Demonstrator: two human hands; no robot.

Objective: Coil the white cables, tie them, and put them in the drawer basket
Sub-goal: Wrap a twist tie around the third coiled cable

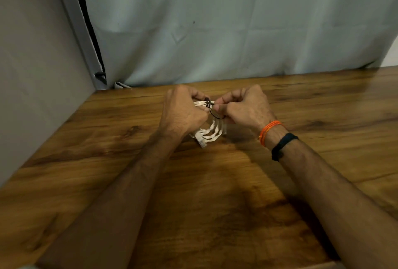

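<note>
Cable (212,132) coiled white, dark tie (208,103) wrapping its top.

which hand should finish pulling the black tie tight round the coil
Probably the right hand: its fingertips pinch the loose loop of the black tie. The left hand grips the white cable coil at the wrap, steadying it.

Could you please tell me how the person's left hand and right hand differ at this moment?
The left hand has a bare wrist, while the right hand wears an orange thread band and a black wristband. The left hand grips the coiled white cable at its top; the right hand pinches the thin dark tie looped round it. Both are curled, close together, above the brown wooden table.
</note>
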